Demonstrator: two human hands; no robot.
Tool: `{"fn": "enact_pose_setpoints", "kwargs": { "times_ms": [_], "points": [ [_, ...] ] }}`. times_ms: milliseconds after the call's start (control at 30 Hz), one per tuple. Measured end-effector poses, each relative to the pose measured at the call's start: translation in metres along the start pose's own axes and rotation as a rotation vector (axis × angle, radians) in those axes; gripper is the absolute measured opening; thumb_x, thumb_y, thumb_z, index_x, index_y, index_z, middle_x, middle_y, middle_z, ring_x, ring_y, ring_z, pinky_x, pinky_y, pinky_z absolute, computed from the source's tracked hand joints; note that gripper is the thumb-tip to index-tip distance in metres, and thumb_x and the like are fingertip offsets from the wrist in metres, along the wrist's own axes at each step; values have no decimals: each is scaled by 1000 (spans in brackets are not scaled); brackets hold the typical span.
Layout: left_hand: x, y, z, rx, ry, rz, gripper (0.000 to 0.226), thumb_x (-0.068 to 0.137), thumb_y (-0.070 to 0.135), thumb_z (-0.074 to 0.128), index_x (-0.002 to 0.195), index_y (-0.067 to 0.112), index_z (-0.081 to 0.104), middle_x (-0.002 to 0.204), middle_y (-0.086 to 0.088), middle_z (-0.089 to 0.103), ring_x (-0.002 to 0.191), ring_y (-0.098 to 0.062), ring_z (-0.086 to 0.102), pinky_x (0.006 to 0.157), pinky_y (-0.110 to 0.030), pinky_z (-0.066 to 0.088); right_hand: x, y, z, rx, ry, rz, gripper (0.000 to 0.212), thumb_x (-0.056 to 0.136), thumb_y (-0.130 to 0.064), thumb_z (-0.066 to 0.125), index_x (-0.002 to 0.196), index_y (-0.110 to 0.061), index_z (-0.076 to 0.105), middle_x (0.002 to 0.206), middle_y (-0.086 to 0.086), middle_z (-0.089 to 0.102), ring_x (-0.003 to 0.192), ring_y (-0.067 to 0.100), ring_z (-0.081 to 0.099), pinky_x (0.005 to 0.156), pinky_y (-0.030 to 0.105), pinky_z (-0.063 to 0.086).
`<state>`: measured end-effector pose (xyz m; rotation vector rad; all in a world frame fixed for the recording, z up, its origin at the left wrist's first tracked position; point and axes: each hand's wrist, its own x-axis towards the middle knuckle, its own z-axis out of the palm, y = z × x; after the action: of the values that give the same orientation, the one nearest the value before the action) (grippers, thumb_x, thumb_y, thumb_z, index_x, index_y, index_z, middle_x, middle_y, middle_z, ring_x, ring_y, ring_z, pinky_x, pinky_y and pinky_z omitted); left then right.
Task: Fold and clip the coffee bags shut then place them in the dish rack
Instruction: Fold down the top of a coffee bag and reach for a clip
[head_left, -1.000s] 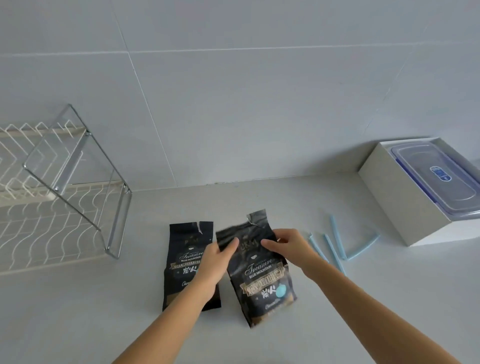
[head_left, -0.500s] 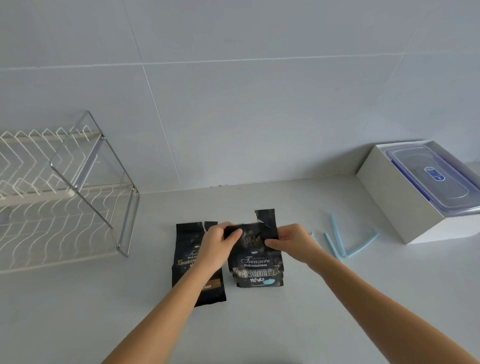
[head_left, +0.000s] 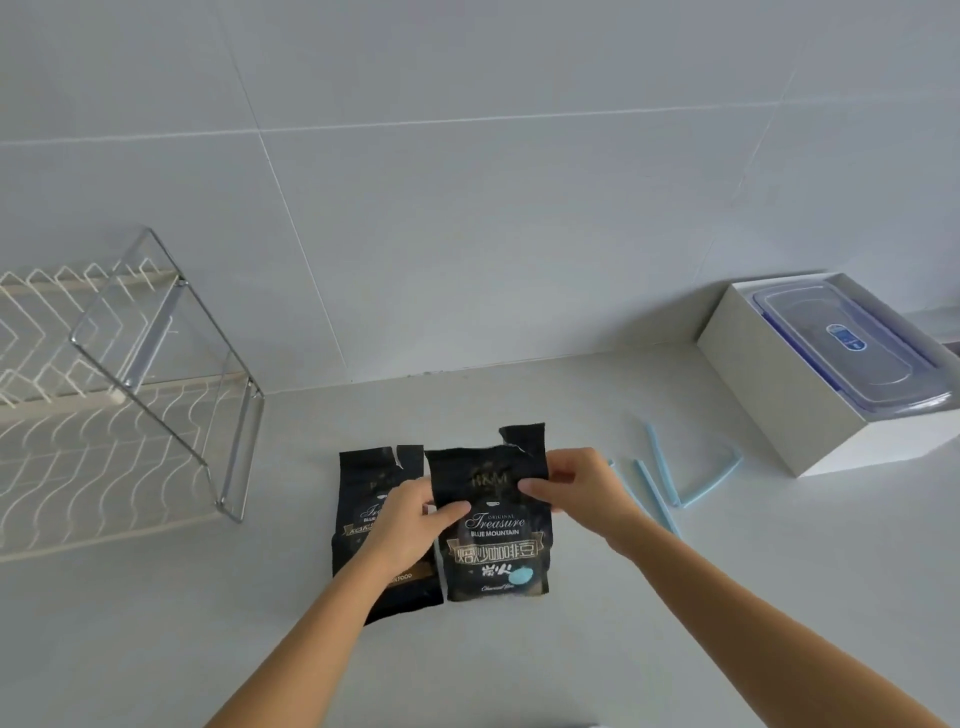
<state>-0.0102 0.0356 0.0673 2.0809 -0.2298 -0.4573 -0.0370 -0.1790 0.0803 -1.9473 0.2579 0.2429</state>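
Note:
Two black coffee bags are on the pale counter. The right coffee bag (head_left: 493, 551) stands upright with its torn top open, held on both sides. My left hand (head_left: 405, 525) pinches its left edge and my right hand (head_left: 576, 483) grips its upper right edge. The left coffee bag (head_left: 371, 493) lies flat just behind my left hand, partly hidden by it. Several light blue sealing clips (head_left: 662, 480) lie on the counter to the right of my right hand. The white wire dish rack (head_left: 104, 452) with a chrome frame stands at the far left.
A white box (head_left: 779, 395) holding a clear lidded plastic container (head_left: 857, 358) sits at the right, against the tiled wall (head_left: 467, 208). The counter (head_left: 675, 597) runs toward me in front of the bags.
The right bag went from lying tilted on the counter to standing upright between both hands. The view shifted down and the rack moved right in the frame.

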Motion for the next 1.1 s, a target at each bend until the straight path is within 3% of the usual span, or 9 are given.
{"fn": "enact_pose_setpoints", "kwargs": {
  "times_ms": [67, 233, 333, 400, 500, 633, 733, 833, 1100],
  "points": [
    [0, -1, 1, -60, 14, -16, 22, 88, 20, 61, 108, 15, 66, 100, 11, 68, 92, -4, 64, 76, -16, 50, 2, 1, 0, -1, -25, -21, 36, 76, -32, 72, 85, 2, 64, 87, 19, 72, 80, 29, 69, 74, 42, 55],
    [-12, -5, 11, -228, 36, -55, 15, 85, 15, 64, 98, 20, 68, 96, 7, 73, 93, -13, 69, 81, -30, 57, -3, 6, 4, 92, -11, -19, 8, 82, -14, 69, 86, -7, 70, 90, 10, 75, 85, 23, 71, 78, 38, 58],
    [-10, -13, 7, -252, -35, -87, 18, 83, 19, 68, 100, 20, 71, 98, 1, 75, 97, -21, 68, 88, -38, 55, -3, 14, 4, 124, 5, -31, 11, 83, -11, 68, 86, -1, 66, 92, 26, 70, 82, 32, 69, 85, 53, 53],
    [-8, -13, 10, -223, -71, -95, 27, 79, 21, 72, 105, 21, 67, 103, 4, 72, 100, -20, 64, 87, -34, 53, -5, 12, 4, 150, 7, -14, 14, 84, -11, 66, 90, 2, 64, 94, 31, 67, 84, 37, 68, 84, 56, 52],
    [0, -5, 11, -180, 33, -72, 40, 76, 24, 74, 113, 20, 59, 108, 7, 65, 102, -10, 59, 84, -30, 53, -3, 3, 9, 248, -7, -63, 15, 88, -3, 59, 101, 3, 61, 94, 22, 71, 85, 31, 70, 80, 47, 57],
    [0, -8, 14, -103, 80, -18, 12, 81, 23, 69, 92, 23, 65, 94, 3, 72, 90, -13, 68, 78, -35, 57, -8, 9, 21, 289, 46, -57, 15, 90, -4, 56, 104, -4, 61, 92, 17, 73, 82, 28, 72, 77, 51, 57],
    [-10, -8, 20, -241, 88, -43, 9, 83, 19, 67, 88, 26, 65, 92, 4, 73, 89, -13, 69, 73, -26, 57, -12, 15, 26, 273, 42, -54, 12, 88, -12, 60, 98, -5, 61, 89, 16, 73, 82, 29, 71, 75, 52, 57],
    [-10, -8, 26, -308, 86, -100, 11, 88, 23, 61, 90, 16, 69, 93, -1, 74, 90, -15, 69, 79, -30, 56, -10, 17, 25, 241, 50, -12, 15, 87, -21, 60, 98, -11, 61, 89, 15, 74, 81, 30, 72, 74, 55, 57],
    [-2, -2, 26, -382, 171, -115, 16, 90, 25, 58, 95, 14, 68, 93, -1, 73, 90, -12, 68, 78, -27, 54, -11, 8, 10, 240, 115, -78, 38, 88, -6, 60, 121, -17, 44, 84, 14, 74, 76, 22, 72, 65, 36, 60]
  ]
}}
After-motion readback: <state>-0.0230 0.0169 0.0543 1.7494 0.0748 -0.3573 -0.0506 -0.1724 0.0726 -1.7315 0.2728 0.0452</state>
